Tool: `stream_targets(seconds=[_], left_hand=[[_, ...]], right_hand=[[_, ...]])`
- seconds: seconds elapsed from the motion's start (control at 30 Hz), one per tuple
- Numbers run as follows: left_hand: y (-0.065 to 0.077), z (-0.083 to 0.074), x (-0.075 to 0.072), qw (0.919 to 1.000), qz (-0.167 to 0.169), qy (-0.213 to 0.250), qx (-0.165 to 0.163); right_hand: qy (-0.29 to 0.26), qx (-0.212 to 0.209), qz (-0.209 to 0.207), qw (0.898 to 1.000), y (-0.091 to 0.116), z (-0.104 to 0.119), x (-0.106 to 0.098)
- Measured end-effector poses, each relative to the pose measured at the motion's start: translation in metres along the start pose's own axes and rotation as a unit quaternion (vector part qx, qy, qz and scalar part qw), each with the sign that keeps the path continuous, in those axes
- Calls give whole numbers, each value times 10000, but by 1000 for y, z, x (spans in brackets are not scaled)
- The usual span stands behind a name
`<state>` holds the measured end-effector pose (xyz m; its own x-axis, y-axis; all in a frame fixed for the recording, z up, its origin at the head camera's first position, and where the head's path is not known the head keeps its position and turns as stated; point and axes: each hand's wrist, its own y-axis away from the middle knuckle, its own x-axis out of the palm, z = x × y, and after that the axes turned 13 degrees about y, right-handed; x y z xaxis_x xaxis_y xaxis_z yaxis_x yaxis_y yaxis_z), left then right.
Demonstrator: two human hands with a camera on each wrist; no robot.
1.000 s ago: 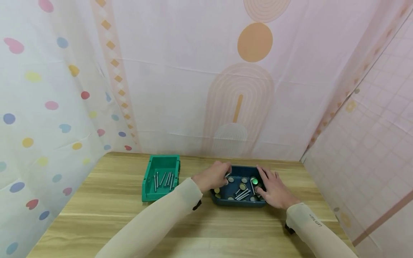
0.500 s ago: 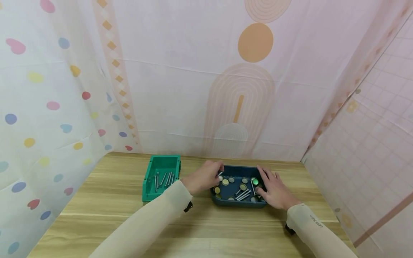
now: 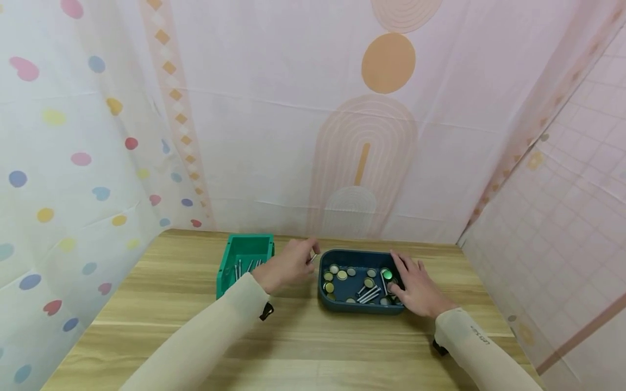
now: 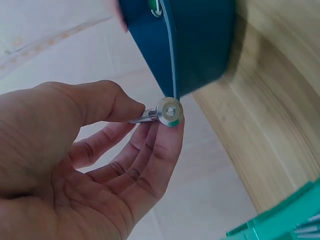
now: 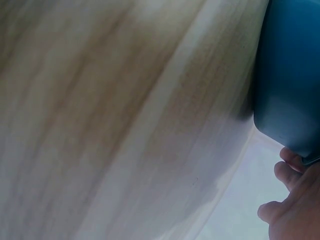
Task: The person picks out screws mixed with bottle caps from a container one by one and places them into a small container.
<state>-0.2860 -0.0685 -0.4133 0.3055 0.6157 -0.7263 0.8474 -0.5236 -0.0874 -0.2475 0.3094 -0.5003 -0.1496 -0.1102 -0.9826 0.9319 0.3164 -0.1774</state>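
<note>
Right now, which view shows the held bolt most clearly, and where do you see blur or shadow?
Left wrist view: the bolt is clearest here, its round end shining; right wrist view: the grain of the tabletop looks blurred, with a dark shadow near the base of the blue tray; head view: a soft shadow lies on the tabletop beside the left sleeve.

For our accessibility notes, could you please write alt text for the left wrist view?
A left hand pinches a metal bolt, its round head facing the camera. A blue tray shows at top, part of a green bin at lower right.
</note>
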Motion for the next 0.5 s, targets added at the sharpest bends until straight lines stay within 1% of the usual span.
stream_targets(seconds=[0.2, 0.37, 0.5], left_hand=[[7, 8, -15, 9998, -142, 75, -130], [14, 17, -26, 9987, -285, 95, -400], [19, 24, -33, 9977, -373, 183, -541]], right_hand=[[33, -26, -38, 10000, 0, -1, 1], [33, -50, -28, 10000, -1, -2, 1], [41, -55, -28, 10000, -1, -2, 2]])
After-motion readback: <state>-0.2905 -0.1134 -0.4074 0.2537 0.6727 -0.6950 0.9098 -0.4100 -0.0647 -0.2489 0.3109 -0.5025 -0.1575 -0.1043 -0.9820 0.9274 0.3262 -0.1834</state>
